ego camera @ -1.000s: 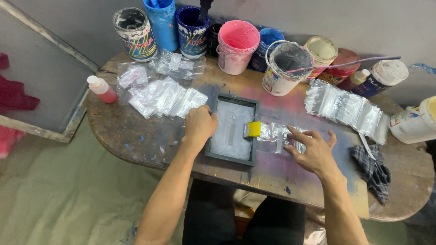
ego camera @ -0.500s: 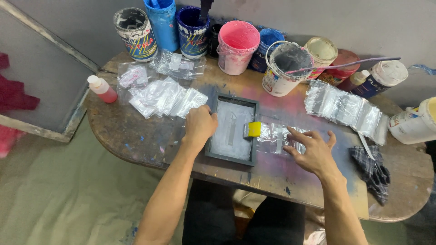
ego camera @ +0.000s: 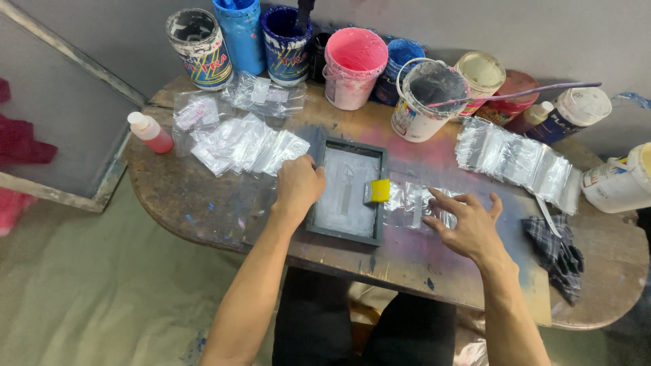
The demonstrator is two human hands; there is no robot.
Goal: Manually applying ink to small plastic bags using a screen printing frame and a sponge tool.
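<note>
A small dark-framed printing screen [ego camera: 347,193] lies flat on the paint-stained table [ego camera: 203,203]. My left hand [ego camera: 298,184] grips the frame's left edge. A yellow squeegee [ego camera: 378,190] rests on the frame's right edge. Just right of the frame lies a clear plastic bag [ego camera: 415,203]. My right hand [ego camera: 468,227] rests on this bag with its fingers spread, fingertips on the plastic.
Paint buckets line the table's back edge: blue [ego camera: 239,34], pink [ego camera: 352,57], white with dark paint [ego camera: 424,98]. Heaps of clear bags lie at left [ego camera: 241,142] and right [ego camera: 515,159]. A red bottle [ego camera: 150,132], a checked rag [ego camera: 559,247] and a large screen frame [ego camera: 61,108] are nearby.
</note>
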